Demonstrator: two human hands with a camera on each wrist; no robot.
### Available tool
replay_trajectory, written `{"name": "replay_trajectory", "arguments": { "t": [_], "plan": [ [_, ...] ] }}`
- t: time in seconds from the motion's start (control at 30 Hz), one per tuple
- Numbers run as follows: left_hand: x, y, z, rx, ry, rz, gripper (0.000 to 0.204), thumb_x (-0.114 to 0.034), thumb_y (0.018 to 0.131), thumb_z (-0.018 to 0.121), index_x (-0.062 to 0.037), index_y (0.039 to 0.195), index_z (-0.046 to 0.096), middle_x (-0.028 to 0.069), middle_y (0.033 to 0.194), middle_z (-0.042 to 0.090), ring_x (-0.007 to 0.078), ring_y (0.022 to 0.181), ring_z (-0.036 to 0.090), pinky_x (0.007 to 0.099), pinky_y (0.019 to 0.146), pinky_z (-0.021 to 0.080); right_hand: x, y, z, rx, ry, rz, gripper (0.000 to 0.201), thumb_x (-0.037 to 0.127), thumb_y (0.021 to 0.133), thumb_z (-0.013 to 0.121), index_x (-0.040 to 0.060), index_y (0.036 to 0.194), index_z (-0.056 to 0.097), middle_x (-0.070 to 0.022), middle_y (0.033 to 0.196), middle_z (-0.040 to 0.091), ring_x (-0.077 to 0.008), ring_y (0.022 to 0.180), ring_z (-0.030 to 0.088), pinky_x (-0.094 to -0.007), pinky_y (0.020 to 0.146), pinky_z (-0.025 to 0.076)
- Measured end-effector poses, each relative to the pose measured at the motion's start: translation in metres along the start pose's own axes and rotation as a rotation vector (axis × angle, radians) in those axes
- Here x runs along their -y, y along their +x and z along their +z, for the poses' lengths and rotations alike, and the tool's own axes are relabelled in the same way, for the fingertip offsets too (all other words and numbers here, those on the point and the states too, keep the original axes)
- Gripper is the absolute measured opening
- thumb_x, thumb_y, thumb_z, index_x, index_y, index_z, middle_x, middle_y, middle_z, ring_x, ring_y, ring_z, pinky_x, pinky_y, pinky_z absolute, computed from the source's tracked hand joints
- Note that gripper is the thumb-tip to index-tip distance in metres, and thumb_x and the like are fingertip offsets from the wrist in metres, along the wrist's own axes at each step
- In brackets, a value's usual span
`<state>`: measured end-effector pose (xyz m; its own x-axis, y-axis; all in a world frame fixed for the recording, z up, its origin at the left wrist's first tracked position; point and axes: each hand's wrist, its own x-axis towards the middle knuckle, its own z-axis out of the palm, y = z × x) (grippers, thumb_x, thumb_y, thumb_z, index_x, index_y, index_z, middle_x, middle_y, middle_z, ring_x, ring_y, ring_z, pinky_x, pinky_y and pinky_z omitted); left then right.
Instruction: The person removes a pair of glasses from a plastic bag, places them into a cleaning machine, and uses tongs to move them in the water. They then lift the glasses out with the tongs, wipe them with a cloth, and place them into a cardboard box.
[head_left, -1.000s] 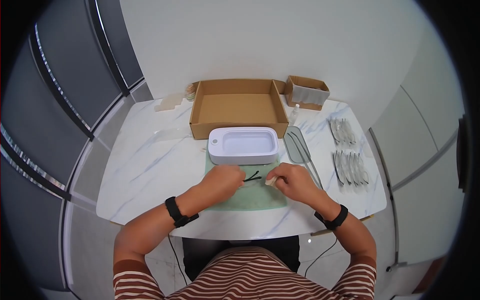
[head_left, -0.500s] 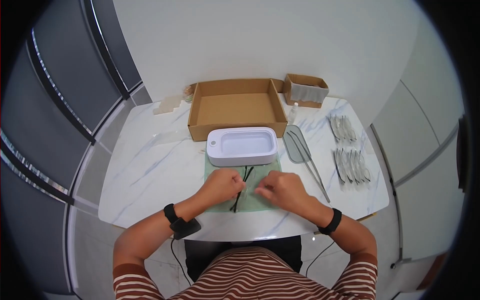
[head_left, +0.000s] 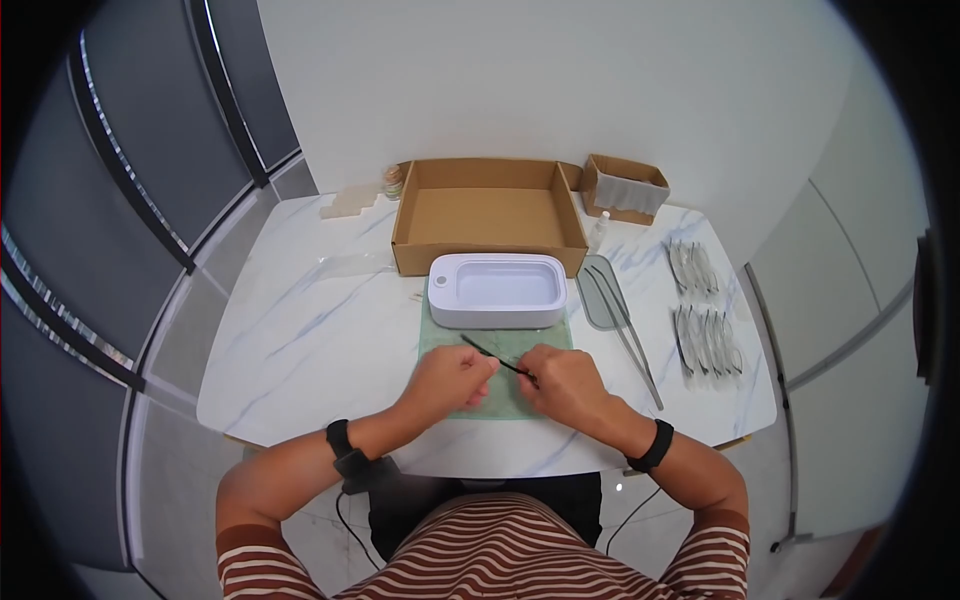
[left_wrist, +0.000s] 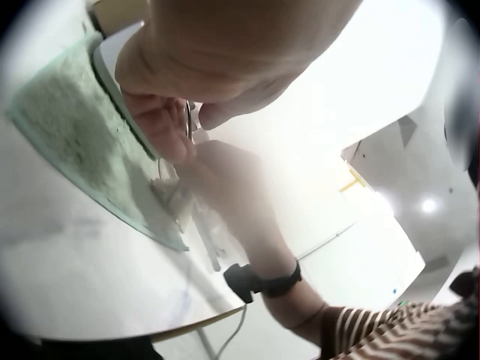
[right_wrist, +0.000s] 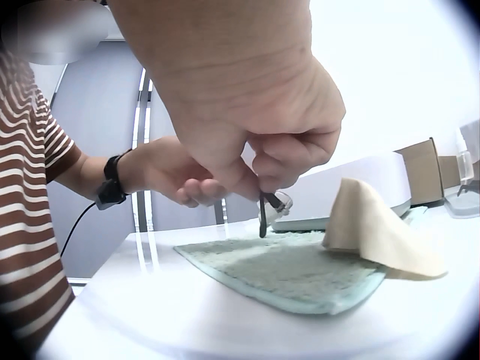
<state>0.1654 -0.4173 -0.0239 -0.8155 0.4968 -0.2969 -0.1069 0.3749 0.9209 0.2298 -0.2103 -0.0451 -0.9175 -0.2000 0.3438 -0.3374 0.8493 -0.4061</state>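
Above pale green cloth mat [head_left: 510,405]: gripping thin black-framed glasses [head_left: 480,347] in bare right hand [head_left: 565,385].
Cannot tell whether also pinching with bare left hand [head_left: 447,378], fingers curled close by; losing much of glasses behind hands.

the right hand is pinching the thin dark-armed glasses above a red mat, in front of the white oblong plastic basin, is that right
Wrong colour: the head view shows a soft green mat, not red. The right hand does pinch the thin dark-armed glasses above it, in front of the white oblong plastic basin.
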Motion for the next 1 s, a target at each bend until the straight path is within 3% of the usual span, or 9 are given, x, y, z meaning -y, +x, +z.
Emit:
{"name": "replay_trajectory", "arguments": {
  "t": [0.03, 0.07, 0.13, 0.17, 0.47, 0.63, 0.83, 0.93, 1.0],
  "plan": [
    [-0.004, -0.004, -0.006, -0.072, 0.374, 0.159, 0.022, -0.022, 0.092, 0.070, -0.0014, 0.086, 0.069, 0.0108, 0.079, 0.070, 0.0240, 0.069, 0.069, 0.0365, 0.061, 0.053, -0.004, 0.001, -0.003, 0.003, 0.001, -0.001, 0.010, 0.016, 0.083, 0.068, 0.0060, 0.081, 0.070, -0.0129, 0.079, 0.067, -0.0368, 0.067, 0.066, -0.0466, 0.062, 0.054],
    [-0.001, -0.003, -0.011, -0.072, 0.371, 0.155, 0.022, -0.022, 0.092, 0.070, -0.0014, 0.086, 0.069, 0.0108, 0.079, 0.070, 0.0240, 0.069, 0.069, 0.0365, 0.061, 0.053, -0.008, 0.002, -0.005, 0.050, -0.032, -0.020, 0.010, 0.016, 0.083, 0.068, 0.0058, 0.082, 0.070, -0.0125, 0.080, 0.067, -0.0366, 0.068, 0.066, -0.0463, 0.063, 0.054],
    [0.006, 0.002, -0.021, -0.239, 0.557, 0.613, 0.023, -0.019, 0.092, 0.069, 0.0002, 0.081, 0.070, 0.0104, 0.073, 0.068, 0.0201, 0.061, 0.064, 0.0320, 0.057, 0.050, -0.012, 0.002, -0.007, 0.102, -0.062, -0.040, 0.010, 0.015, 0.083, 0.067, 0.0056, 0.082, 0.070, -0.0121, 0.081, 0.067, -0.0364, 0.069, 0.066, -0.0460, 0.063, 0.054],
    [0.006, 0.005, -0.026, -0.180, 0.564, 0.646, 0.019, -0.018, 0.092, 0.067, -0.0006, 0.087, 0.072, 0.0127, 0.079, 0.069, 0.0271, 0.066, 0.065, 0.0349, 0.062, 0.052, -0.014, 0.003, -0.007, 0.140, -0.071, -0.058, 0.010, 0.015, 0.084, 0.067, 0.0054, 0.083, 0.070, -0.0120, 0.082, 0.068, -0.0359, 0.070, 0.067, -0.0458, 0.064, 0.054],
    [0.025, 0.036, -0.038, 0.276, 0.609, 0.477, 0.016, -0.014, 0.088, 0.069, -0.0031, 0.098, 0.076, 0.0123, 0.085, 0.071, 0.0298, 0.077, 0.066, 0.0380, 0.071, 0.053, -0.012, 0.008, -0.013, 0.222, -0.079, -0.091, 0.010, 0.015, 0.085, 0.070, 0.0060, 0.087, 0.073, -0.0109, 0.083, 0.069, -0.0336, 0.074, 0.068, -0.0448, 0.067, 0.055],
    [0.023, 0.033, -0.038, 0.303, 0.700, 0.451, 0.016, -0.015, 0.086, 0.072, -0.0039, 0.097, 0.076, 0.0116, 0.083, 0.070, 0.0292, 0.074, 0.066, 0.0382, 0.070, 0.052, -0.013, 0.009, -0.013, 0.166, 0.019, -0.106, 0.010, 0.015, 0.086, 0.071, 0.0057, 0.089, 0.074, -0.0120, 0.082, 0.069, -0.0337, 0.074, 0.068, -0.0442, 0.067, 0.054],
    [0.030, 0.023, -0.034, 0.190, 0.834, 0.520, 0.015, -0.017, 0.086, 0.073, -0.0042, 0.093, 0.073, 0.0104, 0.079, 0.067, 0.0297, 0.073, 0.064, 0.0378, 0.068, 0.051, -0.009, 0.012, -0.016, 0.038, 0.280, 0.101, 0.014, 0.014, 0.089, 0.068, 0.0016, 0.093, 0.073, -0.0157, 0.080, 0.072, -0.0329, 0.069, 0.068, -0.0379, 0.065, 0.054],
    [0.032, 0.017, -0.040, 0.108, 0.762, 0.595, 0.015, -0.017, 0.087, 0.073, -0.0038, 0.093, 0.070, 0.0104, 0.081, 0.066, 0.0302, 0.073, 0.063, 0.0372, 0.068, 0.051, -0.017, 0.010, -0.015, 0.021, 0.376, 0.240, 0.015, 0.013, 0.090, 0.066, -0.0003, 0.095, 0.072, -0.0152, 0.078, 0.071, -0.0277, 0.064, 0.068, -0.0349, 0.064, 0.054],
    [0.031, 0.013, -0.043, 0.086, 0.721, 0.611, 0.014, -0.017, 0.088, 0.073, -0.0036, 0.093, 0.068, 0.0105, 0.082, 0.065, 0.0304, 0.072, 0.062, 0.0368, 0.068, 0.051, -0.024, 0.007, -0.012, -0.013, 0.434, 0.243, 0.017, 0.012, 0.096, 0.064, -0.0040, 0.099, 0.069, -0.0049, 0.072, 0.069, -0.0075, 0.063, 0.063, -0.0254, 0.060, 0.051]
  ]
}}
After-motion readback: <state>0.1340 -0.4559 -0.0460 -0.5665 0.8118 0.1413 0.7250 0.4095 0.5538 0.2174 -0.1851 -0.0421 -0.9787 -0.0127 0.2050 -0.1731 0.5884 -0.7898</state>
